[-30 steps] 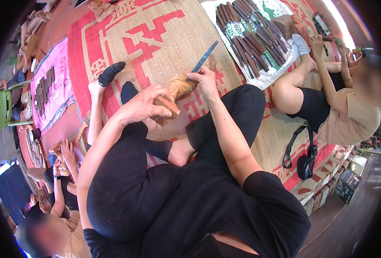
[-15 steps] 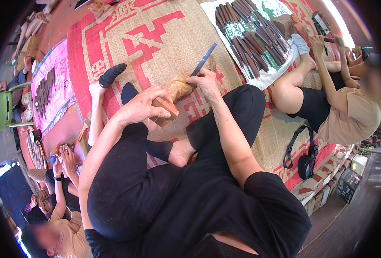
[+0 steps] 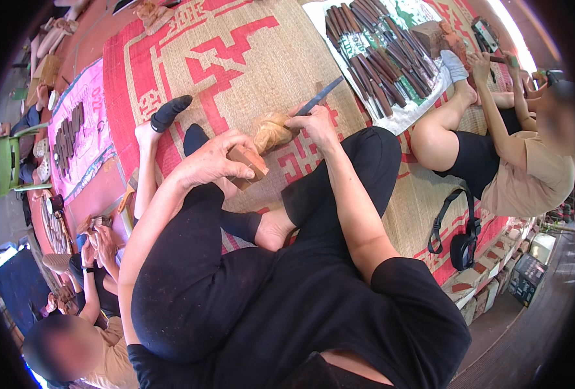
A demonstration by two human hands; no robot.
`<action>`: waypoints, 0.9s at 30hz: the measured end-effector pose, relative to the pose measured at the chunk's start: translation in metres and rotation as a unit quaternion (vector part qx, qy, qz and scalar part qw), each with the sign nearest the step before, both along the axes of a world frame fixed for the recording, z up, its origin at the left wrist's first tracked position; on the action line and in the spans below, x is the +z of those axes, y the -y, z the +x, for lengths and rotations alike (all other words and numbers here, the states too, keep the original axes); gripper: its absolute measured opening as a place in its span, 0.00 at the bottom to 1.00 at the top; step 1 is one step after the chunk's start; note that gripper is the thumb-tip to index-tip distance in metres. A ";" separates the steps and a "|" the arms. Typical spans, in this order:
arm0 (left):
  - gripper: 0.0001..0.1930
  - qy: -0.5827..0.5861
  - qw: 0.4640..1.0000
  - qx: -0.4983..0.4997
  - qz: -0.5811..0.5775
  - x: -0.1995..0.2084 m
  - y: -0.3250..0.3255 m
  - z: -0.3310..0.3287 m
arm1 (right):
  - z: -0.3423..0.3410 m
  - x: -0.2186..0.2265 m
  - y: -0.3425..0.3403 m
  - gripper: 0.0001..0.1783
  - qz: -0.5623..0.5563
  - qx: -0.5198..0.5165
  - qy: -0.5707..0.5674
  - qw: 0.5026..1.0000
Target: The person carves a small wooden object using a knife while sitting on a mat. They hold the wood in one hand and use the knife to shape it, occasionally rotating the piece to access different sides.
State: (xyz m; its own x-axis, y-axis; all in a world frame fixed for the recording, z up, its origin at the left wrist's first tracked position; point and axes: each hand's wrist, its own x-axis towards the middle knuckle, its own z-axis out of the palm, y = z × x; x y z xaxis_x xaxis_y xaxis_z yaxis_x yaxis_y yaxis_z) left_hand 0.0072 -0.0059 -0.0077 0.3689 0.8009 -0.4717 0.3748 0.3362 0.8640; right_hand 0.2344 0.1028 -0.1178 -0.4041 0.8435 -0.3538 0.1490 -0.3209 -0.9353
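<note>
My left hand (image 3: 216, 159) is closed around the square base of a small wood carving (image 3: 272, 132). The base is a reddish-brown block; the carved upper part is pale yellow and rounded, tilted toward the right. In my right hand (image 3: 316, 128) is a long, flat, blue-grey file (image 3: 326, 93), which slants up and to the right. Its lower end meets the far right side of the carving, and my fingers there hide the contact. Both hands are above the mat, in front of my crossed legs.
A woven red-and-tan mat (image 3: 287, 45) lies below. Many dark-handled tools (image 3: 378, 65) rest on a white sheet at far right, more on a pink cloth (image 3: 93, 129) at left. People sit working on both sides. A black waist bag (image 3: 462, 249) lies at right.
The file has moved slightly right and now slants flatter. My right hand has shifted a little right with it; my left hand and the carving stay nearly in place.
</note>
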 end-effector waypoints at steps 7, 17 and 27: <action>0.21 -0.015 1.000 -0.005 0.003 0.003 0.000 0.000 | 0.006 -0.012 -0.012 0.04 -0.022 -0.111 -0.024 0.993; 0.18 0.028 0.998 0.046 -0.036 0.005 0.003 -0.001 | 0.002 -0.013 0.000 0.06 -0.034 -0.083 -0.040 0.995; 0.18 0.052 0.992 0.101 -0.059 -0.005 0.005 -0.006 | 0.001 -0.016 0.001 0.05 -0.048 -0.079 -0.060 0.994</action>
